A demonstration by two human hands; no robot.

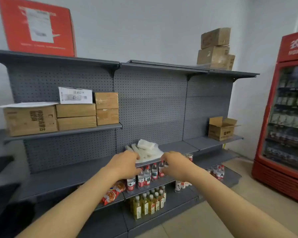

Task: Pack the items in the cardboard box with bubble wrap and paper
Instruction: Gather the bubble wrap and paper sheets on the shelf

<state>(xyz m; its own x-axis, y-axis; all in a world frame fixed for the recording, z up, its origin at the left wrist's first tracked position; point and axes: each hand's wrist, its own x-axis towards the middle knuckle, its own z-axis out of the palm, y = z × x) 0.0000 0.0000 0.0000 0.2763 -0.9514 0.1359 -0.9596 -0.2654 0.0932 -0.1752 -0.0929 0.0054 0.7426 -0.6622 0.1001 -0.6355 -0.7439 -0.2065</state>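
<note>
With my left hand (126, 164) and right hand (175, 164) curled, grasping nothing I can confirm, I'd pinch the edges of the light, limp translucent bubble-wrap pile (145, 150) at twelve o'clock on the grey metal shelf (175, 146).

Bare shelf (177, 146) lies open right of the bubble wrap pile (145, 149); an open cardboard box (221, 128) blocks its far end. Water bottles (147, 175) crowd the tier beneath.

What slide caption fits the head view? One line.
Both hands, left hand and right hand, reach toward the bubble wrap pile on a grey shelf.
</note>
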